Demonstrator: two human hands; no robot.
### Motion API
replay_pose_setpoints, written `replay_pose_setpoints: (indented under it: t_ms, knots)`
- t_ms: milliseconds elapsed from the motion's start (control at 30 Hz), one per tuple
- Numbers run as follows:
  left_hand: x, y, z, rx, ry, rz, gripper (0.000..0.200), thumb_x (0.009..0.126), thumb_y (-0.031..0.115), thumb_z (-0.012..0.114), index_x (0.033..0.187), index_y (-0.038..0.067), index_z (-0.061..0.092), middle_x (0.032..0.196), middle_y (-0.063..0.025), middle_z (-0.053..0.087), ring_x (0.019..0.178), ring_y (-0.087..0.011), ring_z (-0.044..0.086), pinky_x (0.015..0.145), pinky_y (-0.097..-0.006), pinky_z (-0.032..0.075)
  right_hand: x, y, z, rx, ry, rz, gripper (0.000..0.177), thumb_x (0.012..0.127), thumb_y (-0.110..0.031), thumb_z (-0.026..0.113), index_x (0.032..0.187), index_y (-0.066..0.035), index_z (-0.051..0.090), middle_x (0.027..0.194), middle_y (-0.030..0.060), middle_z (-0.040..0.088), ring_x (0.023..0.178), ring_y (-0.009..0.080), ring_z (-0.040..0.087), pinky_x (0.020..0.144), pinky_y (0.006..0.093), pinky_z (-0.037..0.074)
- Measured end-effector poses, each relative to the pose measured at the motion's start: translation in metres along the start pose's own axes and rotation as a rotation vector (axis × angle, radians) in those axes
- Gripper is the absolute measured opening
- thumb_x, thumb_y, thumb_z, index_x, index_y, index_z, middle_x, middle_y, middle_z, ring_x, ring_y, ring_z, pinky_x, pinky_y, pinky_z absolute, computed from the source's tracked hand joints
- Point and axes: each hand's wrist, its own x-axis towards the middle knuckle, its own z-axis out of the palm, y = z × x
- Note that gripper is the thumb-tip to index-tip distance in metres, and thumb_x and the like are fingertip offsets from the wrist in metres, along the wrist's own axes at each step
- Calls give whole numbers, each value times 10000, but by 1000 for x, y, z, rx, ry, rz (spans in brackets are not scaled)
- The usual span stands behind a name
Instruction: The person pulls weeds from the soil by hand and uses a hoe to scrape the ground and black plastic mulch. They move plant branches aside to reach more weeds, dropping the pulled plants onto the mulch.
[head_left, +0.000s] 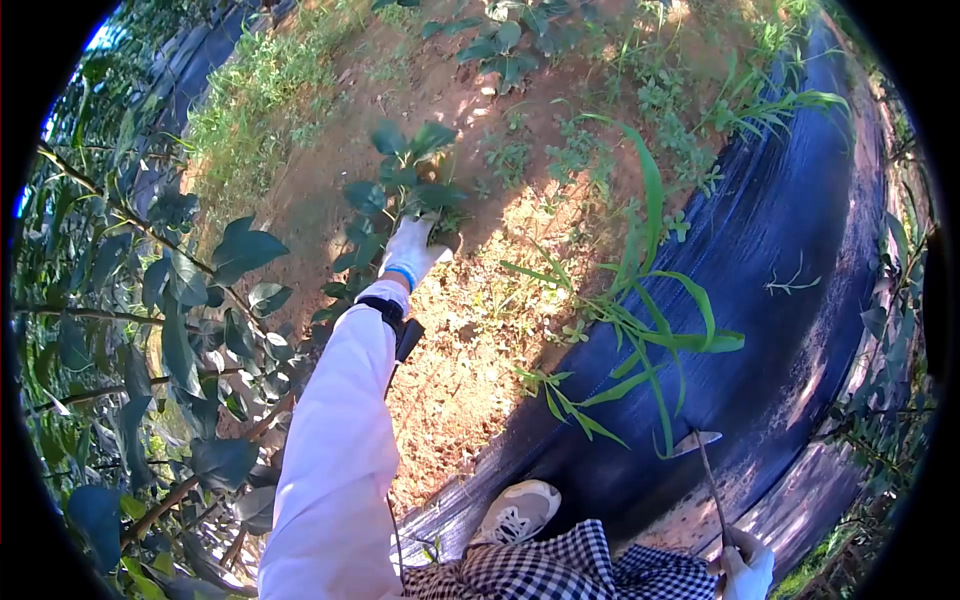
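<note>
My left hand (412, 250), in a white glove with a blue band at the wrist, stretches forward to a leafy branch (398, 172). Its fingers are closed around the branch among the leaves, which partly cover them. At the lower right, my right hand (746, 572), also in a white glove, grips the thin handle of a hand hoe (712, 480). The hoe's small metal blade points away from me, over black ground sheeting (740, 370), close to a tall grass weed (650, 335).
Leafy tree branches (190, 290) crowd the left side. Bare soil (440, 400) with low weeds (665, 95) runs ahead. Another leafy shoot (508, 40) stands at the top. My shoe (518, 510) rests at the sheeting's edge, beside a checked cloth (540, 570).
</note>
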Motion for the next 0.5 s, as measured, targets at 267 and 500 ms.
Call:
replay_pose_setpoints:
  t_ms: [267, 500]
  knots:
    - [123, -123, 138, -681, 262, -21, 354, 923, 178, 524, 1224, -10, 520, 1123, -123, 617, 1007, -237, 588, 883, -347, 477, -3, -15, 0, 17, 18, -6, 313, 920, -94, 533, 1212, -5, 601, 725, -22, 572, 483, 30, 388, 427, 207, 300]
    - [59, -50, 10, -461, 305, -75, 480, 804, 218, 694, 1230, 45, 557, 1088, -157, 632, 1014, -263, 595, 903, -370, 464, -2, -15, 2, -13, 15, -16, 321, 904, -98, 535, 1196, 9, 613, 722, -13, 580, 511, 28, 400, 440, 216, 310]
